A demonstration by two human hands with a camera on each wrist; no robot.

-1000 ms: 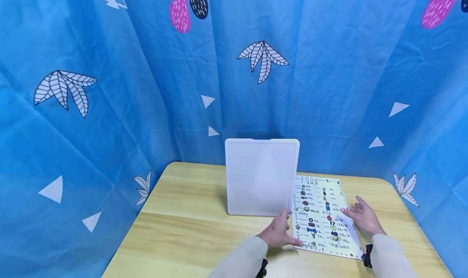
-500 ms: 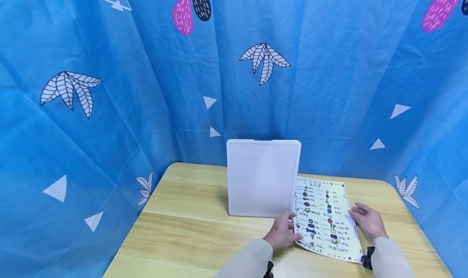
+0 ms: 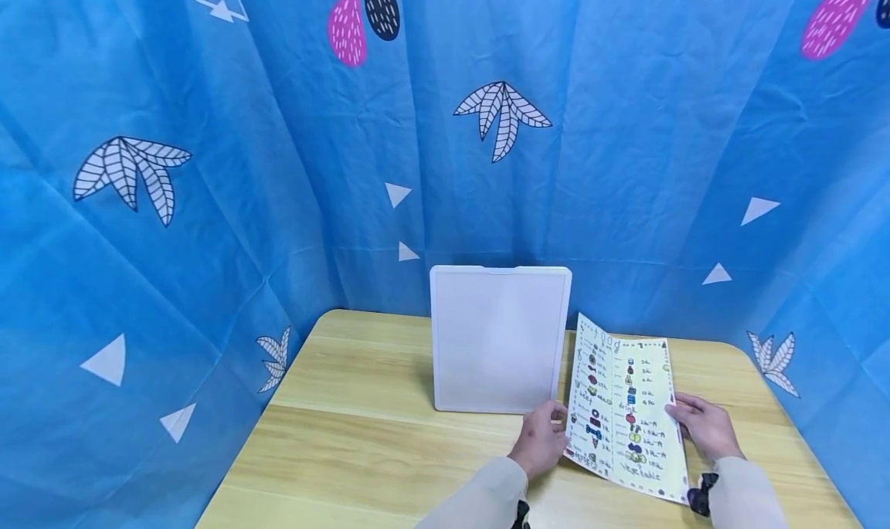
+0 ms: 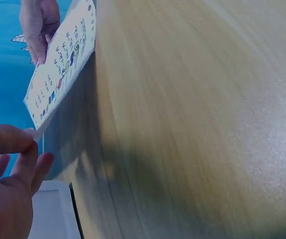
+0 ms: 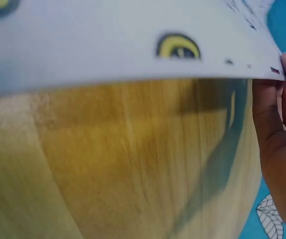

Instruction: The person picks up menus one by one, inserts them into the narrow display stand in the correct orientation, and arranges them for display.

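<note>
laminated and glossy, the sheet (image 3: 626, 409) is already partly off the wooden surface (image 3: 375, 444): its left edge is raised and the sheet tilts up like an opening page, while its right side looks low, near the surface toward the right edge. it seems about halfway through a lift or turn, judging from the tilt; it is not yet clear of the surface and not laid anywhere else. the left hand (image 3: 538, 444) pinches the sheet's lower left edge between thumb and curled fingers (image 4: 13, 149), a closed grip on the sheet. the right hand (image 3: 705, 425) holds the right edge, fingers curled round it from beneath in the right wrist view, thumb on top. the white board (image 3: 499, 340) stands upright just left of the sheet, near the far edge, untouched by either hand.
</note>
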